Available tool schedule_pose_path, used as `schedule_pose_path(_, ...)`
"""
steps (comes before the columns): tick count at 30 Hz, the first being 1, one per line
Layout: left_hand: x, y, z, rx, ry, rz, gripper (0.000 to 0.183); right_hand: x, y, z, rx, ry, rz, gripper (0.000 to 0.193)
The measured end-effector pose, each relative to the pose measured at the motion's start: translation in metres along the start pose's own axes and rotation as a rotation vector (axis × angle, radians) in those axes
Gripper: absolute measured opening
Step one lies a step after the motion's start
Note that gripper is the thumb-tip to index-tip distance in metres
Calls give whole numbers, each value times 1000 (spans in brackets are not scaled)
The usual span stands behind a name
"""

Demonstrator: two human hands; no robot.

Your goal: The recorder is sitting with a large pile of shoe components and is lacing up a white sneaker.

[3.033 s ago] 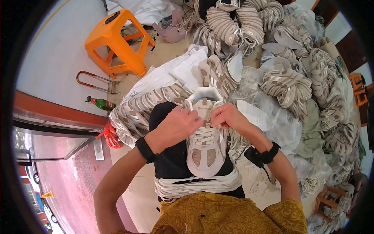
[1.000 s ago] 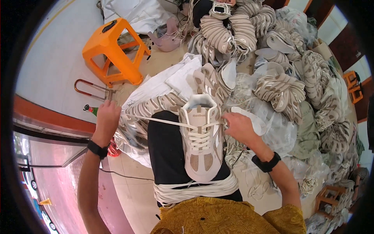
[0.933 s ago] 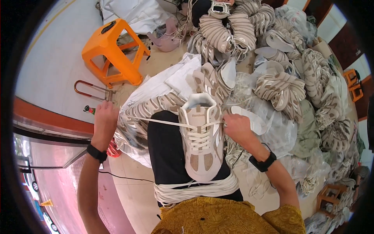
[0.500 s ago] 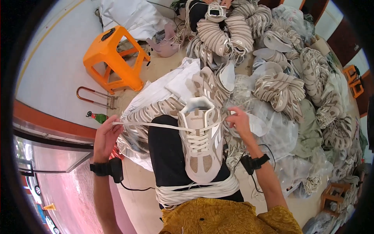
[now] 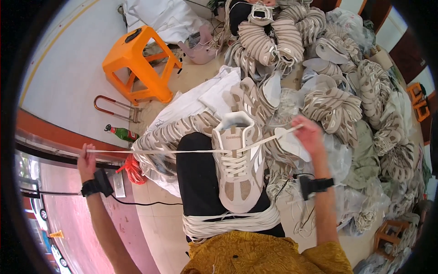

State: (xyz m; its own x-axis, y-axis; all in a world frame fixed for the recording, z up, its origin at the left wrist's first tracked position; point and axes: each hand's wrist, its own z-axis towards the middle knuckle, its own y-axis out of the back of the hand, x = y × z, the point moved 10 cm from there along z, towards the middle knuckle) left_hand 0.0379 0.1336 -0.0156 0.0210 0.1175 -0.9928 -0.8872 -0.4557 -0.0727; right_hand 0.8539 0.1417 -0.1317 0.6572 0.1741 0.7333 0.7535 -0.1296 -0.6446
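A beige and white shoe upper (image 5: 237,187) lies across my black-trousered thighs, its toe toward me. Cream lace (image 5: 235,166) crosses its lower eyelets, and both long ends run out from the upper rows. Far out to the left, my left hand (image 5: 86,163) pinches one end, drawn nearly level. My right hand (image 5: 309,136) pinches the other end, raised to the right of the shoe upper. Both lengths look taut. A thick bundle of cream laces (image 5: 232,224) lies across my lap, below the toe.
Stacked shoe uppers (image 5: 331,109) and clear plastic bags fill the floor to the right. An orange stool (image 5: 137,64), a green bottle (image 5: 122,133) and a red plastic bag (image 5: 132,170) are on the left. Another person's knees (image 5: 240,18) show at the top.
My hands have moved apart, the left one outward to the left and the right one outward and up. The lace ends between them and the shoe upper are now longer and straighter.
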Motion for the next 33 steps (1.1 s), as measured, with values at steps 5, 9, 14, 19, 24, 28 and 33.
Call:
schedule_pose_path(5, -32, 129, 27, -209, 35, 1, 26, 134, 84, -38, -59, 43, -81, 28)
schedule_pose_path(9, -32, 168, 8, -510, 21, 6, 25, 243, 162, -84, -353, 331, -222, 36)
schedule_pose_path(14, -18, 168, 8, -467, -67, 58, 29, 317, 229, -122, -403, 400, -280, 39)
schedule_pose_path(19, -16, 155, 12, -469, -26, -45, 32, 316, 257, -123, -595, 456, -371, 30)
schedule_pose_path(24, 9, -184, -70, 371, -270, 1201, 23, 174, 53, -38, -301, 213, -1118, 23)
schedule_pose_path(28, -19, -380, -203, 516, -511, 757, 10, 41, -106, -19, 113, 69, -1093, 26)
schedule_pose_path(33, 10, -424, -237, 662, -388, 681, 5, -76, -218, -32, 517, 20, -1070, 43)
